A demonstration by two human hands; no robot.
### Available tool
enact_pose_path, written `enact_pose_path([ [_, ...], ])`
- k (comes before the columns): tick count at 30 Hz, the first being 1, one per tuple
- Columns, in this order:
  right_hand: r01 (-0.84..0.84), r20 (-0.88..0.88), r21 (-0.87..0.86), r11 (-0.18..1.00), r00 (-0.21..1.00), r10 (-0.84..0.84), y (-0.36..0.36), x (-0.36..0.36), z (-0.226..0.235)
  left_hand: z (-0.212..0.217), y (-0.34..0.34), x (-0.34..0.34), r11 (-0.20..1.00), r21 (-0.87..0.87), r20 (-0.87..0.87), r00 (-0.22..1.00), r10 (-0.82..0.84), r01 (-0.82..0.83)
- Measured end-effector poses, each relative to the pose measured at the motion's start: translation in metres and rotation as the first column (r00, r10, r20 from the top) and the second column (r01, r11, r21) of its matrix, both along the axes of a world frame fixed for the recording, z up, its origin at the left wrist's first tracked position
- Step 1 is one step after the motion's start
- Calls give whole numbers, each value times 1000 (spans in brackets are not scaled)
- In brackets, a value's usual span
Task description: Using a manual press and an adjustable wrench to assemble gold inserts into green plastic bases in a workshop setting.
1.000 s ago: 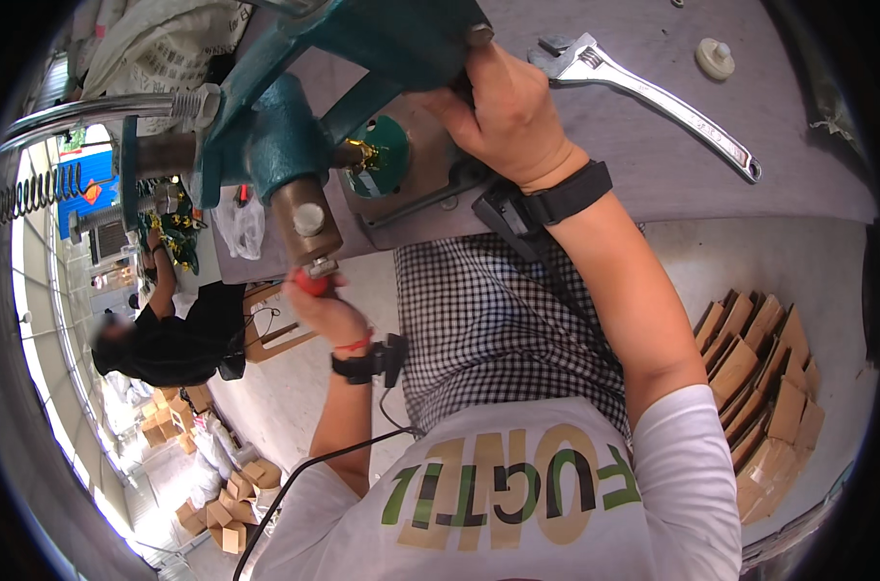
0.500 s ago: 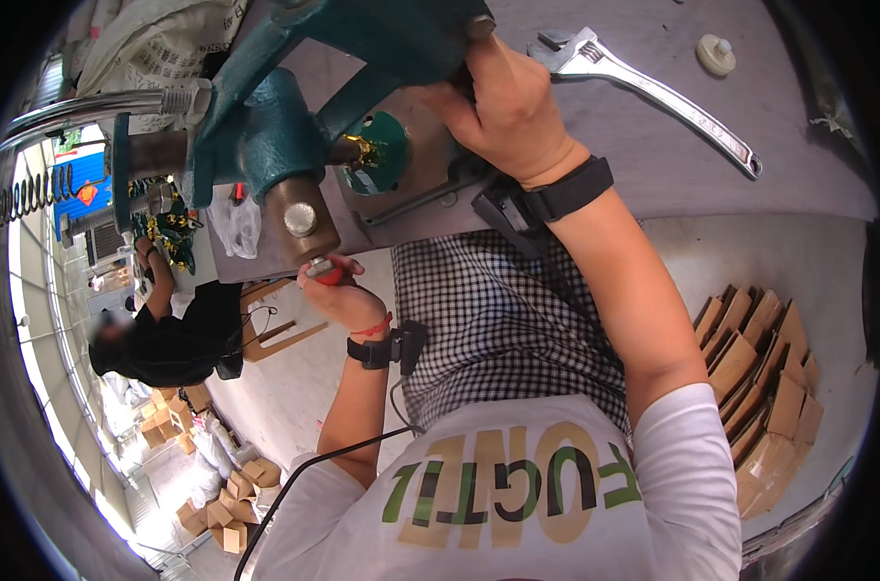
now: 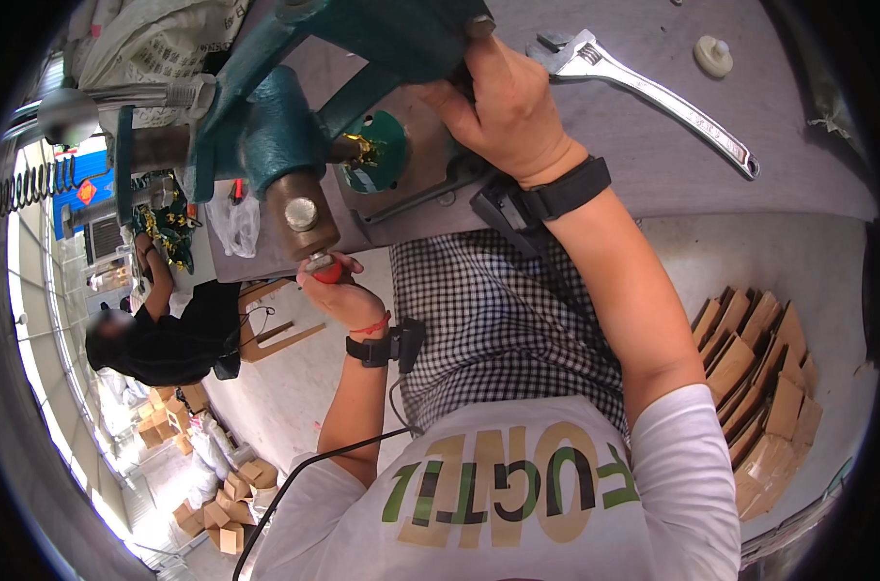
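Observation:
A dark green hand press (image 3: pixel 290 121) with a steel shaft (image 3: pixel 304 218) stands on the grey table. My left hand (image 3: pixel 348 302) is closed around a red knob (image 3: pixel 327 270) at the shaft's lower end, by the table edge. My right hand (image 3: pixel 517 116) grips the press's far right part, its fingertips hidden behind the green metal. Between my hands, a green disc (image 3: pixel 386 150) with shiny gold strips sits under the press. Right of my right hand lies a silver adjustable wrench (image 3: pixel 653 92), apart from it.
A white round plastic piece (image 3: pixel 713 56) lies on the table's far right. A clear plastic bag (image 3: pixel 236 228) rests by the left edge. Coil spring (image 3: pixel 28 189) and rods jut left from the press. A person in black (image 3: pixel 173 339) works at left. Flattened cardboard (image 3: pixel 764 387) stacks at right.
The red knob shows slightly more in my left hand, which has barely shifted. A blurred round grey patch now shows over the rod at upper left. My right hand stays in place.

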State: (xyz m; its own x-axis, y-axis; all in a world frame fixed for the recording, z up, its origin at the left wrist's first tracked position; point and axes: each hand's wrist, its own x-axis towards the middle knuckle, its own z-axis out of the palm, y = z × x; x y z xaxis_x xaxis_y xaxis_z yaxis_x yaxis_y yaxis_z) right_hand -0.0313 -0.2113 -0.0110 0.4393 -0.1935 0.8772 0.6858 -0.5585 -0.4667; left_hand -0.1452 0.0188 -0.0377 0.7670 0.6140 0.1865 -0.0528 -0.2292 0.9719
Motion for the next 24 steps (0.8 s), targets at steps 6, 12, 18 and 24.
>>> enact_pose_path([
  [6, -10, -13, 1, 1000, 1000, 10, -3, -1, 0, 0, -1, 0, 999, -28, 7, 1000, 25, -25],
  [12, -59, -30, 27, 998, 998, 60, -3, -1, 2, -2, 1, 1, 999, -31, 11, 1000, 14, -14],
  [18, -73, -41, 46, 996, 996, 75, -3, -1, 3, -3, 2, 1, 1000, -9, 11, 1000, -10, 10],
  [24, -90, -42, 50, 995, 995, 92, -5, -2, 3, -5, 2, 1, 999, -48, 13, 1000, -2, 3],
])
